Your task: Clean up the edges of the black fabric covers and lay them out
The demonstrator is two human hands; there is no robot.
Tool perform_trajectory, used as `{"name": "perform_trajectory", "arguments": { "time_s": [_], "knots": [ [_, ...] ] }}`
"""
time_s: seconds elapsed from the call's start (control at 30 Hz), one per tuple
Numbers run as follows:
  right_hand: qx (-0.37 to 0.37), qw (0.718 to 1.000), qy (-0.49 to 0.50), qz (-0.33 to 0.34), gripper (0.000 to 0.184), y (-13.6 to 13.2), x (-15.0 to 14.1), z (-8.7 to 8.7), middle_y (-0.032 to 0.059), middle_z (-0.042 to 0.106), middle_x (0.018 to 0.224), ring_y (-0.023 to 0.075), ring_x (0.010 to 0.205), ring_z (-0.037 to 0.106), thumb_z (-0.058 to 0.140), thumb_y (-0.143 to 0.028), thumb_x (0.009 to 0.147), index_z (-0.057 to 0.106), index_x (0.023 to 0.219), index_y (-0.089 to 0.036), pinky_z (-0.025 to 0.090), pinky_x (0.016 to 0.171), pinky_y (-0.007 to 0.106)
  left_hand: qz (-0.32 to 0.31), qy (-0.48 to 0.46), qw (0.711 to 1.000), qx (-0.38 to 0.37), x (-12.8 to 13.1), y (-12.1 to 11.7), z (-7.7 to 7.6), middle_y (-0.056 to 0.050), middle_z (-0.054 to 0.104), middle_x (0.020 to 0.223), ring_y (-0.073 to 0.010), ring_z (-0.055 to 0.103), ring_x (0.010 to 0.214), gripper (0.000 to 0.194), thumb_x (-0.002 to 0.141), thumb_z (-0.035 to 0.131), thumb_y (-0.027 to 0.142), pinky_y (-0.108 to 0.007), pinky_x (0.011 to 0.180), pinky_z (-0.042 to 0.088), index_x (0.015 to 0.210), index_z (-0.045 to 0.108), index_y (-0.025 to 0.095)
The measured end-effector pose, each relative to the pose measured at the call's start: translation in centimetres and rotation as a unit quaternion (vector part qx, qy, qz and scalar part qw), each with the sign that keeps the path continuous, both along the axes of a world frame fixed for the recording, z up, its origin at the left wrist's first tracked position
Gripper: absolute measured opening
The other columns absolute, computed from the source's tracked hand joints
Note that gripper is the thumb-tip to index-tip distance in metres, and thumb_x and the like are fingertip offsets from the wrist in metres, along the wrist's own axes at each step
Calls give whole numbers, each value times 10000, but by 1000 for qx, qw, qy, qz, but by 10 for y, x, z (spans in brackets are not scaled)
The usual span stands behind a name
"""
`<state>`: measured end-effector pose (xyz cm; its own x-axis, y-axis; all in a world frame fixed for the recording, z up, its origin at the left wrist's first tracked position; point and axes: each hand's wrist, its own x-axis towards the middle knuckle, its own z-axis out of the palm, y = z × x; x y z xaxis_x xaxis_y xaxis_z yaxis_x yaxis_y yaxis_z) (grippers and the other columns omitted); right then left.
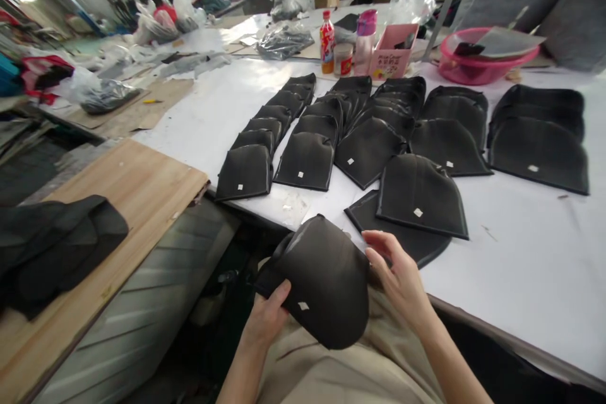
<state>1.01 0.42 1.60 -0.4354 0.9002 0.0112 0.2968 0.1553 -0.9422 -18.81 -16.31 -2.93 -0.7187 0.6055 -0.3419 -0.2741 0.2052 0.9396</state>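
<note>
A curved black padded panel (326, 278) with a small white sticker is held over my lap, tilted. My left hand (269, 315) grips its lower left edge, thumb on top near the sticker. At the panel's right edge is my right hand (395, 271), fingers apart and curved; whether its fingertips touch the panel I cannot tell. Just beyond my right hand, a similar black panel (421, 192) lies on the white table (521, 265), overlapping another black panel (430, 251) beneath it. Further back, several like panels (305, 161) lie overlapped in rows, most front ones showing a white sticker.
Behind the rows stand a red-labelled bottle (326, 44), a jar (343, 60), a pink-capped bottle (365, 41), a pink box (394, 53) and a pink basin (487, 57). To the left, a wooden board (156, 170) bears dark fabric (61, 246). Plastic bags (161, 19) lie farther off.
</note>
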Motion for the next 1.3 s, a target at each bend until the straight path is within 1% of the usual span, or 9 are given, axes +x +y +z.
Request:
{"name": "perform_trajectory", "arguments": {
  "time_s": [0.1,0.2,0.4,0.67,0.87,0.93,1.07,1.17,1.3],
  "knots": [
    [-139,987,29,80,340,8,-12,-3,73,700,1019,227,942,663,520,-474,947,608,1138,-207,528,813,326,-9,19,999,-35,-9,-8,1,-129,752,1053,-335,630,1194,471,709,786,470,-489,1119,427,1073,723,177],
    [-199,973,67,93,329,9,-18,-1,22,666,835,189,768,614,589,-510,899,629,994,-198,487,659,270,-19,54,997,-50,-17,-11,4,-118,758,1033,-329,624,1202,353,751,761,438,-487,1134,411,1006,748,193],
    [-154,979,95,94,295,13,-26,12,-1,589,814,150,748,523,791,-423,742,626,751,-179,426,653,243,-36,144,986,-73,-27,-10,13,-99,758,1026,-347,596,1231,359,723,782,425,-496,1117,428,994,752,190],
    [-283,936,99,183,311,8,-30,16,-12,585,717,131,633,504,763,-445,770,656,836,-160,423,591,244,-91,135,985,-66,-27,-2,23,-108,736,1113,-311,654,1132,405,814,714,400,-464,1044,494,1157,699,187],
    [-253,940,86,212,226,4,-23,22,-11,552,710,124,648,477,727,-366,806,633,809,-160,393,564,226,-98,333,936,51,-38,19,47,-120,440,1525,-300,396,1419,762,771,763,313,-471,1191,300,1455,439,225],
    [-229,946,79,214,217,3,-21,24,-19,515,681,114,622,445,722,-346,803,609,769,-164,365,534,218,-178,353,918,42,-41,26,54,-117,574,1405,-300,473,1361,696,752,785,314,-484,1202,268,1393,530,219],
    [-182,966,60,173,227,6,-10,26,-27,472,640,108,594,412,717,-329,802,579,714,-171,338,509,219,-353,273,894,-51,-50,29,57,-97,731,1137,-294,671,1082,580,719,809,351,-445,1042,471,1270,665,239],
    [-166,977,62,118,234,12,6,25,-18,488,660,121,619,440,725,-337,799,570,718,-183,357,521,224,-369,287,879,-98,-63,23,52,-82,765,1011,-327,671,1071,390,646,847,334,-392,931,531,1017,783,232],
    [-155,983,74,68,247,18,19,24,-24,467,653,121,594,422,730,-360,802,556,736,-198,347,504,232,-380,254,883,-105,-75,11,57,-32,726,683,-247,687,695,133,718,773,329,-292,653,547,684,768,201]
  ]
}}
